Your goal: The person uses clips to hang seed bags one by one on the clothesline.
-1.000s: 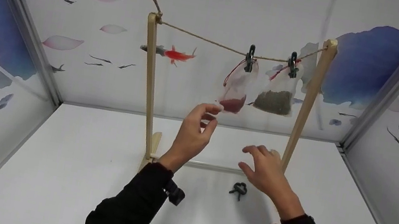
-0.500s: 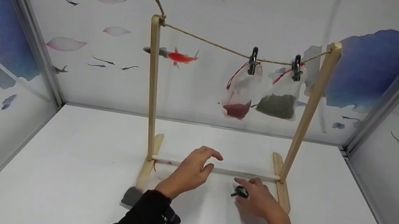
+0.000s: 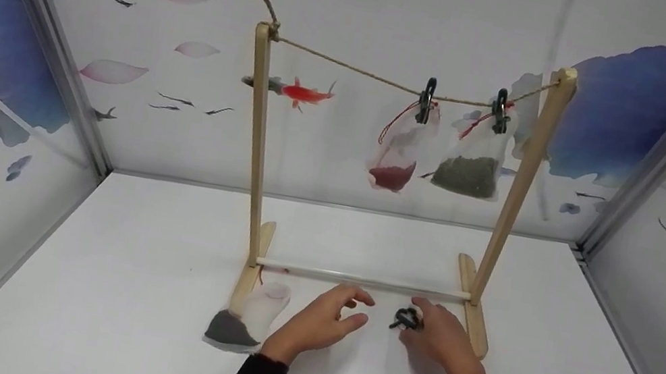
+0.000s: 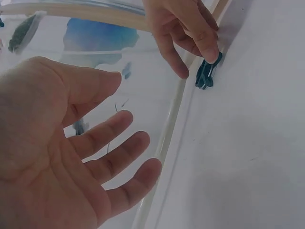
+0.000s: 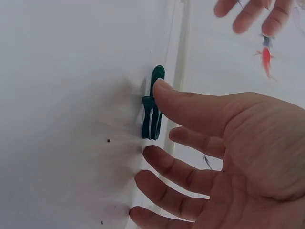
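Note:
A dark green clothespin (image 3: 408,319) lies on the white table, with my right hand (image 3: 442,338) right beside it. In the right wrist view the thumb (image 5: 183,102) overlaps the clothespin (image 5: 155,114), while the other fingers are spread and not curled round it. My left hand (image 3: 319,322) hovers over the table with loose fingers and nothing in them. Left of it lies a sheer drawstring pouch (image 3: 232,330) with dark grey filling. Two more clothespins on the cord hold a pouch with red filling (image 3: 391,173) and a pouch with green filling (image 3: 467,173).
A wooden frame stands at the back, with a left post (image 3: 256,146), a right post (image 3: 520,193) and a twine cord (image 3: 354,69) between their tops. A pale crossbar (image 3: 324,273) runs low between the feet. Printed panels (image 3: 363,14) wall in the table.
My left hand has come down from near the hanging red-filled pouch toward the table. My right hand has lowered to the clothespin on the table. The grey-filled pouch has come into view.

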Available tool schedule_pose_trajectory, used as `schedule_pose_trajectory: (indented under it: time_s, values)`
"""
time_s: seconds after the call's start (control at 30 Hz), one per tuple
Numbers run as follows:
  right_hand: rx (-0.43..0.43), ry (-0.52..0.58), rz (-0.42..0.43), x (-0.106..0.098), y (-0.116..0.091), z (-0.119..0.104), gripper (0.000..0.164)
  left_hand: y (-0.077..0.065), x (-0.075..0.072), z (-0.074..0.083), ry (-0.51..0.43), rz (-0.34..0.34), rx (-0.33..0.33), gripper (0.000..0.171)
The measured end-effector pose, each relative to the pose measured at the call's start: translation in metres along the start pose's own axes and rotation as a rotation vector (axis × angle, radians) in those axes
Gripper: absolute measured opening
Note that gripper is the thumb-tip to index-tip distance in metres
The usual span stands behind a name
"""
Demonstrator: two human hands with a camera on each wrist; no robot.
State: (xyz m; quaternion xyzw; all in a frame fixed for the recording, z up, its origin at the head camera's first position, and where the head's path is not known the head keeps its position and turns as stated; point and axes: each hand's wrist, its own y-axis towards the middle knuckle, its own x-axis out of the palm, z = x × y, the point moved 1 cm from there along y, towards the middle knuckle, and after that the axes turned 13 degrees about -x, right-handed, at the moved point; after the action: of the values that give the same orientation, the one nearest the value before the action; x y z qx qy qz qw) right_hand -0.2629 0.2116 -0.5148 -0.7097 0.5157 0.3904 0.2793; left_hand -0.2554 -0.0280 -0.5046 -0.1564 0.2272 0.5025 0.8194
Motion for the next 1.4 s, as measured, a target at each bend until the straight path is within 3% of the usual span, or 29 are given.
schedule_pose_trajectory:
  time_s: [0.33,0.67,0.87,1.03,1.17,1.4]
  values:
    - [-0.022,0.042,0.024,-0.005,-0.006,0.01,0.045,-0.005,0.012,-0.003,-0.027,-0.037,-0.042,0.027]
    - [-0.01,-0.003,0.051,-0.004,-0.004,0.01,0.019,-0.011,0.002,-0.006,0.132,0.024,-0.019,0.024]
    - [-0.019,-0.026,0.065,-0.001,-0.004,0.007,0.005,-0.01,0.005,-0.007,0.156,-0.03,-0.04,0.025]
    - [-0.048,-0.035,0.046,0.001,-0.004,0.004,0.006,-0.009,0.007,-0.01,0.167,-0.057,-0.052,0.026]
    - [-0.158,0.024,-0.002,-0.001,-0.003,0.0,0.01,-0.011,0.005,-0.01,0.158,-0.054,-0.076,0.03]
    - [-0.526,0.111,-0.143,-0.015,-0.006,-0.019,0.005,-0.013,0.001,-0.006,0.045,-0.092,-0.102,0.06]
